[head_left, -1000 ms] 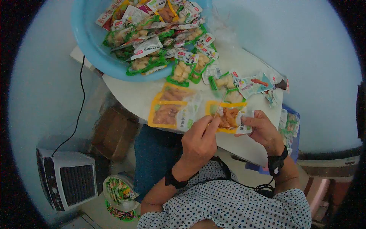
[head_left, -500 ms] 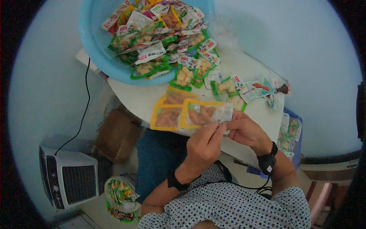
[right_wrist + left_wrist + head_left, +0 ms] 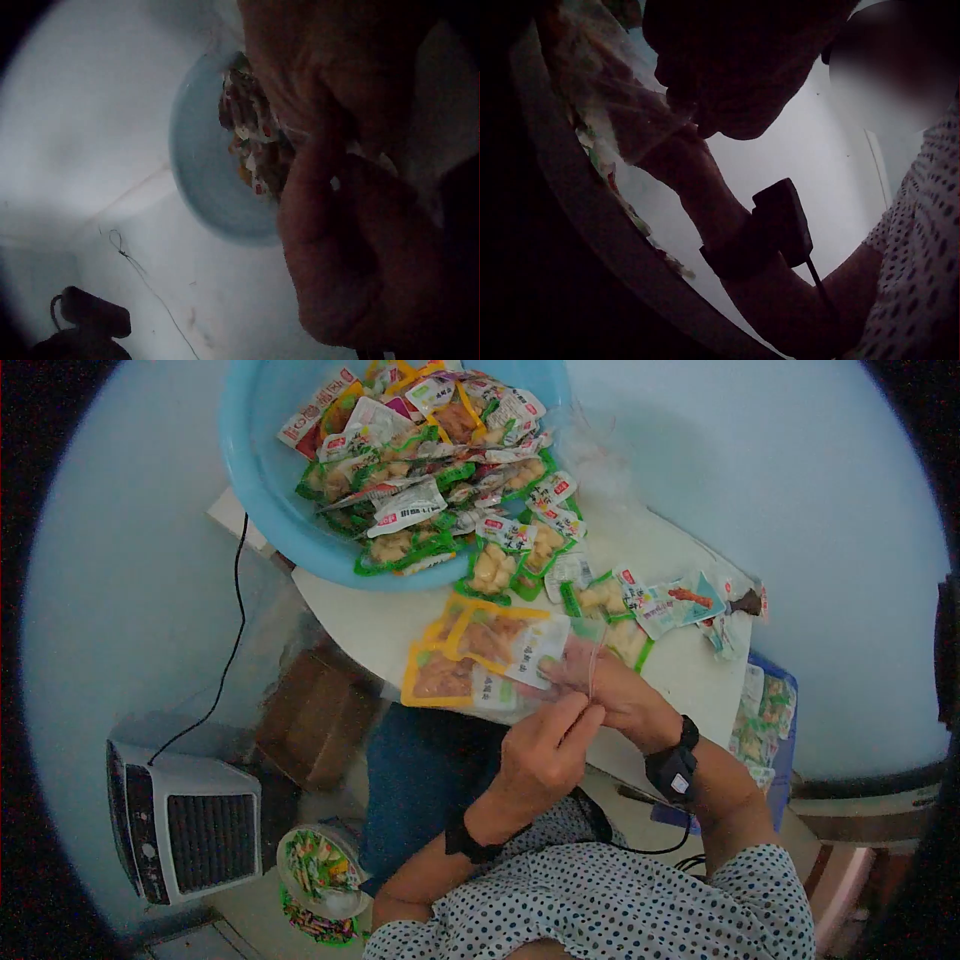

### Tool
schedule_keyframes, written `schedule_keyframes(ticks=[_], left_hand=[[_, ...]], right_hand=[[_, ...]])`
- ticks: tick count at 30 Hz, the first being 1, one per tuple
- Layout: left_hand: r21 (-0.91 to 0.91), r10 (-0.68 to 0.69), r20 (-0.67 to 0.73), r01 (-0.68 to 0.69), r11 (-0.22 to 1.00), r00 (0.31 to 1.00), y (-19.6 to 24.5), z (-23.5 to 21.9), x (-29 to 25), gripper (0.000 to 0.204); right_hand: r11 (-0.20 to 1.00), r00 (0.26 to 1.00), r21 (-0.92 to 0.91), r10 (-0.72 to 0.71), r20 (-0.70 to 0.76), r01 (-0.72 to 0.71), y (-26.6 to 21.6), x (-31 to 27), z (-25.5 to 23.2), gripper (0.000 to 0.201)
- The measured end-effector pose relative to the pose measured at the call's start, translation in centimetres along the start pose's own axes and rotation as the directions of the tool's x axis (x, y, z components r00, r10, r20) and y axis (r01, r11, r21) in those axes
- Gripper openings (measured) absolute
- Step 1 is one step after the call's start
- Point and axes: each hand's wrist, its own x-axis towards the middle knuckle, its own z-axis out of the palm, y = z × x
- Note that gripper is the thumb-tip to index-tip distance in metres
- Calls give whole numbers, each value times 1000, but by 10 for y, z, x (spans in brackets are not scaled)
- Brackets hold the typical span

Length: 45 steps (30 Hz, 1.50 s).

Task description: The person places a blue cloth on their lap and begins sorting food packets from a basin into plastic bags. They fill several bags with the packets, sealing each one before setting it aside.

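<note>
My left hand (image 3: pixel 540 760) pinches the mouth edge of a clear zip bag (image 3: pixel 593 675) with thumb and fingertips. Through that mouth reaches my right hand (image 3: pixel 610 685); its fingers, seen through the film, grip the white end of a yellow-edged snack packet (image 3: pixel 500 640) with brown food inside. Two more yellow-edged packets (image 3: pixel 440 675) lie under it, partly covered. In the left wrist view the clear bag (image 3: pixel 622 97) shows stretched around the right hand, beside the dark shape of my left hand (image 3: pixel 735 67). The right wrist view is dim, with hands filling its right side.
A blue basin (image 3: pixel 300 550) heaped with snack packets stands on the white table (image 3: pixel 350 620). Green-edged packets (image 3: pixel 490 570) lie by its rim, others toward the right. Low at the right is a blue crate (image 3: pixel 785 750); a bucket (image 3: pixel 310 905) and an air cooler (image 3: pixel 200 830) stand at lower left.
The right hand has moved left into the bag, carrying the packet from the bag's mouth onto the other two. My left hand keeps its pinch on the bag's edge.
</note>
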Motion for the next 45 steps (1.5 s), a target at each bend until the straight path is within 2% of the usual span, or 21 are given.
schedule_keyframes(ticks=[1,4,7,10,13,19,22,25,28,31,34,35,37,40,43,45], left_hand=[[-7,-3,4,3,1000,1000,-1,0,0,28],[-42,24,-21,-25,999,999,-4,3,-2,28],[-58,23,19,-22,998,1000,-4,2,-4,29],[-50,29,41,-27,998,999,-3,-1,-2,28],[-62,18,68,-14,998,998,-3,-2,-1,28],[-69,46,68,-42,997,997,-8,2,-7,26],[-64,55,90,-49,997,994,-8,-1,-7,26],[-81,49,132,-38,996,990,-8,-5,-7,28],[-87,-18,218,38,995,976,-4,-24,-8,31],[9,4,239,-7,1000,971,-6,-35,-16,37],[92,55,232,-78,993,971,-5,-38,-23,38],[110,73,245,-103,989,967,-3,-38,-25,37],[146,114,266,-157,977,957,0,-36,-26,36],[247,196,305,-276,929,932,0,-33,-24,33],[313,201,473,-377,872,858,8,-36,-12,31],[393,211,484,-426,815,849,11,-33,-9,29]], right_hand=[[1000,1000,5,20,-1,-20,-1,4,2,45],[989,991,55,-136,21,134,0,9,23,32],[987,989,-57,-148,7,148,-1,10,23,36],[990,988,18,-139,-70,141,-1,10,31,33],[982,977,-172,39,-208,-76,-4,17,23,31],[987,966,-162,-50,-253,8,15,28,12,30],[999,988,-42,-14,-152,8,9,22,11,38],[983,994,-160,-97,-50,88,4,11,3,37],[976,982,-206,-101,-160,67,-23,-17,14,28],[943,983,-334,-59,-171,-2,-37,-33,-14,26],[751,923,-660,-262,-281,12,-44,-37,-32,27],[644,882,-760,-404,-243,86,-42,-35,-38,29],[366,752,-911,-651,-105,189,-36,-29,-49,32],[152,636,-951,-769,58,271,-34,-24,-40,33],[275,773,-941,-633,-24,196,-38,-25,-27,33],[343,796,-924,-601,-76,171,-33,-22,-30,33]])
